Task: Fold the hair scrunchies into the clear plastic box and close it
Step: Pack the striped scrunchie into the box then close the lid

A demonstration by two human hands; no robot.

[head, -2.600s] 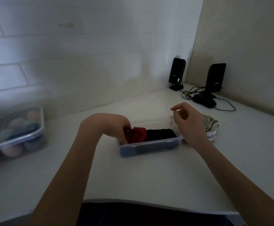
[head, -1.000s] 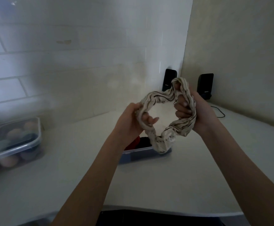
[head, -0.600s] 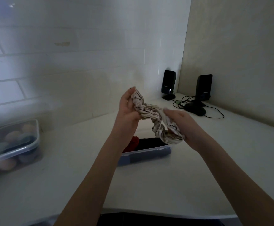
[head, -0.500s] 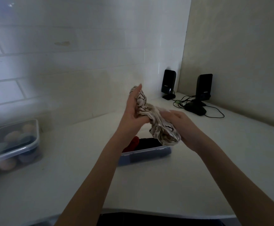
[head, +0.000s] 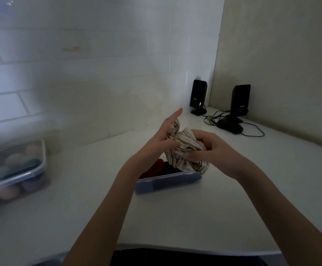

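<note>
Two bare forearms are seen reaching forward from the bottom edge over a white countertop [head: 204, 212]. Both hands are raised above the counter with a cream scrunchie with dark stripes [head: 185, 150] bunched between them. The right hand [head: 212, 148] is curled round the bunched fabric, its fingers and thumb closed on it. The left hand [head: 159, 144] is held against the scrunchie's left side with its fingers mostly straight, one finger pointing up and away; whether its thumb grips the fabric cannot be told. The lower folds of the scrunchie are hung just above the right end of a clear plastic box [head: 167, 182], which is set on the counter directly beneath the hands, without a lid on it. Inside the box a red scrunchie [head: 155, 167] is lying at the left and a black scrunchie [head: 170, 168] beside it. At the far left edge a second lidded container [head: 15, 169] holding pale rounded items is seen. In the far corner, against the tiled wall, two black speakers [head: 198, 95] are stood with a tangle of cables [head: 213, 117] between them.
</note>
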